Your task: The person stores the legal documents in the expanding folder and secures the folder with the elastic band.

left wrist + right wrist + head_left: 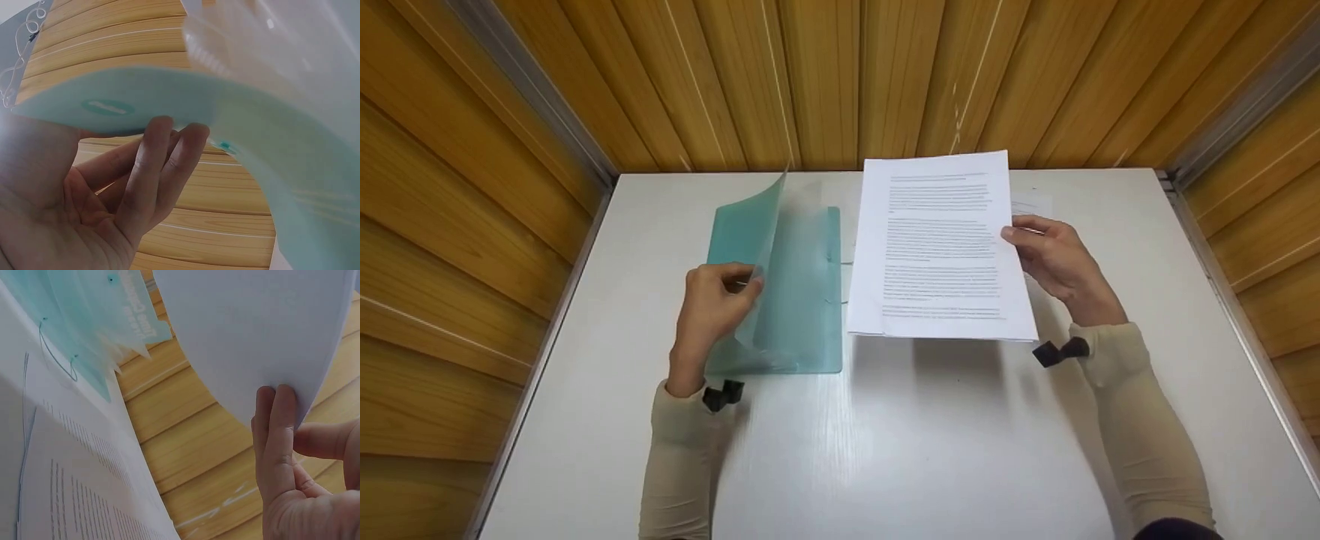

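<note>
A translucent teal folder (814, 315) lies on the left half of the table with its cover lifted. My left hand (712, 300) pinches the edge of that raised cover between thumb and fingers; in the left wrist view the cover (146, 93) bends away over the fingertips. Clear plastic film (270, 39) shows beyond it. Over the table to the right, my right hand (1057, 255) grips a sheaf of printed paper (941, 247) by its right edge, thumb on the text side. The right wrist view shows its blank back (253, 332) against the fingers.
More printed sheets (84, 478) lie on the white table (825, 465) beneath the held sheaf. A thin looped fastener (56, 354) sticks out of the folder's right edge. Wood-patterned walls (825, 82) enclose the table at the back and sides.
</note>
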A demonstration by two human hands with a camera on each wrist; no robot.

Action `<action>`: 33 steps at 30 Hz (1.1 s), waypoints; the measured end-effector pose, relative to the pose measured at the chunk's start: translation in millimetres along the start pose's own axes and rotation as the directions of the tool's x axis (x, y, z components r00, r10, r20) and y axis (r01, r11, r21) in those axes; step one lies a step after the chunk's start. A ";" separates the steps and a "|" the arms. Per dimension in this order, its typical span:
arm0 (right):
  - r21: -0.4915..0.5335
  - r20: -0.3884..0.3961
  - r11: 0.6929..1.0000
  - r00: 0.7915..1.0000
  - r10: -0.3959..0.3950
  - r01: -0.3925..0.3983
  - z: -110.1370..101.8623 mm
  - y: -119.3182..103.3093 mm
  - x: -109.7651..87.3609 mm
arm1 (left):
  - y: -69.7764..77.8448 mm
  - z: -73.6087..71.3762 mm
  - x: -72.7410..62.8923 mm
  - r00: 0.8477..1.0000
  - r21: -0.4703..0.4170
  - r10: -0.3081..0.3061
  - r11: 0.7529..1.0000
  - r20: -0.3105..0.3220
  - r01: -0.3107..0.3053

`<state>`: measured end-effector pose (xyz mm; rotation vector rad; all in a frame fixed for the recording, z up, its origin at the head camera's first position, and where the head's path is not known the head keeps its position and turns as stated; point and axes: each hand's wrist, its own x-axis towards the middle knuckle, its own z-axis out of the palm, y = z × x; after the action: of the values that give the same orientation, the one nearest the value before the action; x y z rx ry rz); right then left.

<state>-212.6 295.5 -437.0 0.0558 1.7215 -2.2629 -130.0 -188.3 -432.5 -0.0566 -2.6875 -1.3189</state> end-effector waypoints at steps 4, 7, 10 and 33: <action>-0.003 0.016 1.000 1.000 0.005 -0.005 12.6 -0.5 3.9 | 1.2 0.7 -0.4 1.000 0.013 -0.005 1.000 0.000 0.005; -0.014 0.025 1.000 1.000 0.003 -0.003 20.7 0.0 6.7 | 1.3 1.0 -0.7 1.000 0.019 -0.006 1.000 -0.002 0.006; -0.019 0.034 1.000 0.999 -0.002 0.003 28.0 1.4 10.0 | 0.6 0.3 -1.9 1.000 0.016 -0.009 1.000 0.001 0.009; -0.131 0.106 0.991 0.994 0.001 0.013 79.3 9.1 36.7 | 0.3 2.7 -4.6 1.000 -0.014 0.008 1.000 -0.010 -0.008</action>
<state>-233.7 210.5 -430.8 -0.0958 1.8122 -2.1103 -125.8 -185.8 -434.6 -0.0620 -2.6674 -1.3321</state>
